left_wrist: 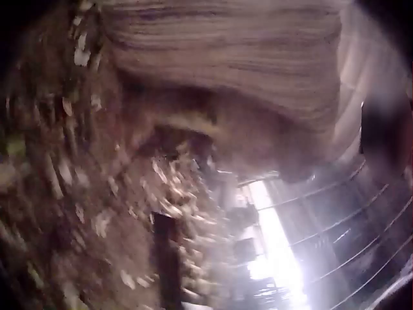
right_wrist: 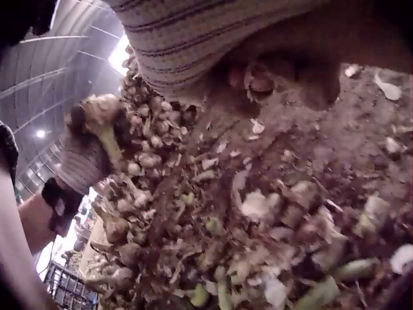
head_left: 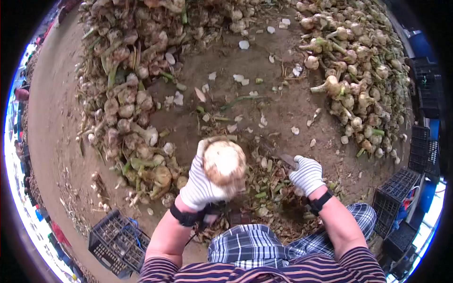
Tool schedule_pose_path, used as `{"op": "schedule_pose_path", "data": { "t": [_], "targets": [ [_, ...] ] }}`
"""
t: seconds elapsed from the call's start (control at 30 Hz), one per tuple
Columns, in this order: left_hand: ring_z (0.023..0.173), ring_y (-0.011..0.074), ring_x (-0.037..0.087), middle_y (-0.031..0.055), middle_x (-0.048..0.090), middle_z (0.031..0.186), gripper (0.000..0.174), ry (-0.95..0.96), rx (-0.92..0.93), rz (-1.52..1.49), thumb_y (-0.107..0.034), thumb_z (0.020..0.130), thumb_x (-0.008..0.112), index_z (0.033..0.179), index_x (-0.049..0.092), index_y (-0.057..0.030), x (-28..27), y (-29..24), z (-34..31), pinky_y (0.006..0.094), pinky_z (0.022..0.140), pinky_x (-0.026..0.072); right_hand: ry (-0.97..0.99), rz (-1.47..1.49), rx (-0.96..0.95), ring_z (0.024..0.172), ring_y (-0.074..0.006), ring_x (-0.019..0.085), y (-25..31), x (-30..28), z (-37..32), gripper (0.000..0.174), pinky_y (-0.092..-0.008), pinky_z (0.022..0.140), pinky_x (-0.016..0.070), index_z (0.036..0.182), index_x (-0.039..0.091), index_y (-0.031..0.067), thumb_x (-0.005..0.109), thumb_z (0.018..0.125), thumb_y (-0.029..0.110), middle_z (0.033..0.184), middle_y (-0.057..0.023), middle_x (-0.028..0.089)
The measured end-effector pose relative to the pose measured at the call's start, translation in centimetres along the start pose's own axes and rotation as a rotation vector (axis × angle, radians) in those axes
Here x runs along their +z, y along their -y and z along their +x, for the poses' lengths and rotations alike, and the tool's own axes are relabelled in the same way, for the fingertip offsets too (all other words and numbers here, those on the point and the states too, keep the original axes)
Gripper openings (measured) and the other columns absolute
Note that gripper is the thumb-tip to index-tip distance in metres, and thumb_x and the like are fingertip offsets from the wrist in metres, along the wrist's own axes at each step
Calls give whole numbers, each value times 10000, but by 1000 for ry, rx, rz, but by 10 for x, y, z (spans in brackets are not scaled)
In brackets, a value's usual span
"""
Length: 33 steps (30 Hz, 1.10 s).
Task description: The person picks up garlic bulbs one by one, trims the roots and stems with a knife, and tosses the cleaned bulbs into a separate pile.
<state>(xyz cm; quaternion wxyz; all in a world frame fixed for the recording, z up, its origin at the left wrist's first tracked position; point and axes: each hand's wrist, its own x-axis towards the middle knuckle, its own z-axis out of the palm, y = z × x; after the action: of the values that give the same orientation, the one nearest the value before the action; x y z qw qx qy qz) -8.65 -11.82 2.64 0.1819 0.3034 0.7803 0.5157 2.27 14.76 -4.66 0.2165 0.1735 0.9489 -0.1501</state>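
My left hand [head_left: 194,186], in a striped white glove, grips a large garlic bulb [head_left: 223,164] with its pale round face turned up to the head camera. The right wrist view shows a green stem [right_wrist: 110,143] hanging from that bulb. My right hand [head_left: 306,175], gloved too, holds a knife [head_left: 286,159] by its handle; the dark blade points left over the trimmings. In the left wrist view, only the blurred glove [left_wrist: 226,45] shows clearly enough to name; the bulb is hidden there.
Garlic with stems lies in one heap [head_left: 125,94] on the left and another heap [head_left: 356,80] on the right. Cut stems and skins [head_left: 264,184] litter the dirt floor between my legs. Black crates stand at the lower left [head_left: 118,240] and on the right [head_left: 396,188].
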Motion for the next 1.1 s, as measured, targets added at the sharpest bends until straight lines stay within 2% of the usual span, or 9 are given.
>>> {"op": "schedule_pose_path", "data": {
  "t": [0.03,0.1,0.33,0.7,0.83,0.9,0.97,1.07,1.1],
  "targets": [
    [1047,200,546,77,574,1111,811,-224,-232,-502,-257,599,859,1240,406,-52,10,31,2,355,930,460,-30,7,-4,649,-365,619,10,-11,6,136,-414,589,501,771,644,92,583,721,203,679,-177,621],
    [1041,199,548,81,533,1151,1020,-251,-305,-496,-312,448,936,1264,372,-76,10,60,6,328,930,471,-18,180,11,655,-346,619,23,-21,2,130,-410,576,492,755,628,93,577,721,208,683,-168,623],
    [1089,232,557,104,556,1194,762,-209,-422,-1066,-363,653,816,1234,442,-44,11,70,-2,373,965,456,149,1212,132,576,-63,521,71,-5,-22,74,-241,542,442,749,637,32,641,707,92,615,7,588],
    [1065,278,575,127,596,1136,574,-523,-586,-1489,-384,754,702,1180,521,-44,40,35,5,429,930,490,-13,1176,-18,534,-62,462,109,-4,1,58,-255,511,395,699,577,37,598,738,75,563,3,528],
    [1118,225,548,139,596,1172,608,-269,-248,-1647,-423,743,721,1180,537,-43,19,23,9,372,1016,408,544,733,213,637,-273,627,74,54,-35,184,-344,610,499,773,623,23,639,700,192,651,-141,619],
    [1052,171,565,155,595,1194,652,-213,-129,-1246,-529,804,617,1236,498,-55,13,18,29,318,931,423,753,548,265,656,-249,648,51,103,-62,294,-344,606,508,872,630,13,689,655,203,666,-138,636],
    [1081,167,542,87,558,1249,492,-180,-263,-1320,-379,910,570,1280,444,-80,21,18,64,325,947,412,736,759,511,589,-225,623,45,142,-63,326,-353,576,514,930,622,24,699,667,200,682,-108,655],
    [1152,229,529,132,483,1329,655,87,171,-853,-413,868,610,1360,363,-58,25,-35,90,384,969,427,468,967,65,486,-211,556,49,120,-21,247,-353,491,493,870,616,9,698,687,155,640,-81,624],
    [1132,300,546,164,534,1269,734,175,53,-560,-441,762,693,1321,425,-48,14,-32,88,446,946,420,488,862,20,479,-194,543,61,80,-7,207,-337,473,481,841,618,16,697,689,134,627,-68,610]
  ]
}}
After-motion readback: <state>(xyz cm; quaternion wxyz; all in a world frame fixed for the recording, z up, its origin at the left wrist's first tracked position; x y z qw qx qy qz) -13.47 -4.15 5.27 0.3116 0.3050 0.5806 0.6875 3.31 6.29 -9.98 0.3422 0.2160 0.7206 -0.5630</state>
